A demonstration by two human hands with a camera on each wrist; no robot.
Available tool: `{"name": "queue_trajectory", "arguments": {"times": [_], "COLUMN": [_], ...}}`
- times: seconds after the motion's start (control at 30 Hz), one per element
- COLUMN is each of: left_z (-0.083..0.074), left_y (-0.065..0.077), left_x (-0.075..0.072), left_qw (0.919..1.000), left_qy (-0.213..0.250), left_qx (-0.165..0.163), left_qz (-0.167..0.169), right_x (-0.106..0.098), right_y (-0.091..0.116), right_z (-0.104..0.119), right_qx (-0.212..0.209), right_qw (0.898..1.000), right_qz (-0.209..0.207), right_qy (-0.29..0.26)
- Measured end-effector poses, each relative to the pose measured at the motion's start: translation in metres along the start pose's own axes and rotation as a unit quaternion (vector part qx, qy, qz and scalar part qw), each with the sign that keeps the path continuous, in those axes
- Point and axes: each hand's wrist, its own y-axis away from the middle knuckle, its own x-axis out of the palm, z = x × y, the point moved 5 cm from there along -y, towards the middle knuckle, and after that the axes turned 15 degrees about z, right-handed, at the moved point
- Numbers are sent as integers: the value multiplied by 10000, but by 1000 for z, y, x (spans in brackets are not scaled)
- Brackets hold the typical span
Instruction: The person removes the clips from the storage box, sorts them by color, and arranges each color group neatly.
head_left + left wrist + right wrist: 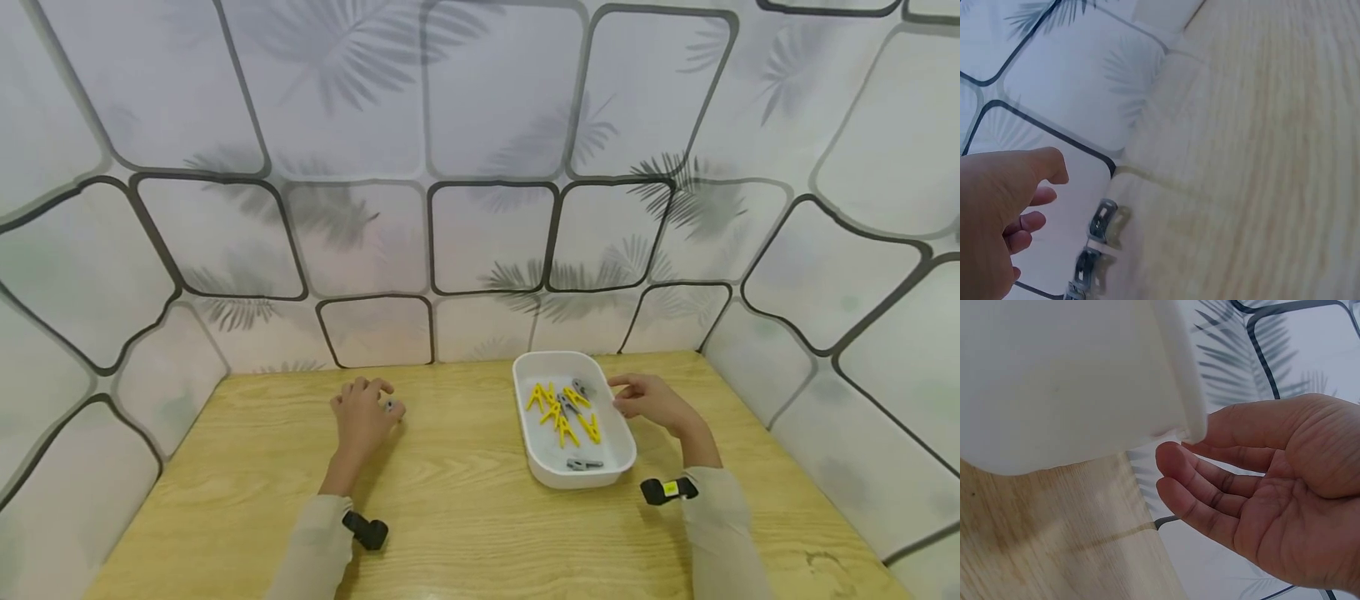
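My left hand is over the left part of the table, fingers loosely bent and thumb apart from them. Close to it, grey clothespins stand in a row in the left wrist view; only a bit of grey shows by the thumb in the head view. To the right is a white plastic tub holding several yellow clothespins and a few grey clothespins. My right hand pinches the tub's right rim between thumb and fingers, the other fingers curled below it in the right wrist view.
The light wooden table meets a wall covered in patterned sheeting at the back and both sides. Small black cameras are strapped to both wrists over beige sleeves.
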Motion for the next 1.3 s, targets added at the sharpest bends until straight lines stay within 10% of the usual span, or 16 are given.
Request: {"name": "queue_trajectory", "arguments": {"times": [0.63,1.3], "left_z": [-114,-224], "left_y": [-25,-52], "left_x": [2,82], "left_qw": [9845,9673], "left_qy": [123,-466], "left_qx": [1737,1845], "left_qz": [-204,1678], "right_x": [-3,0], "right_y": [2,0], "right_z": [2,1], "right_qx": [-120,-136], "right_qw": [9999,9999], "right_qz": [-82,-68], "right_qy": [-33,-51]}}
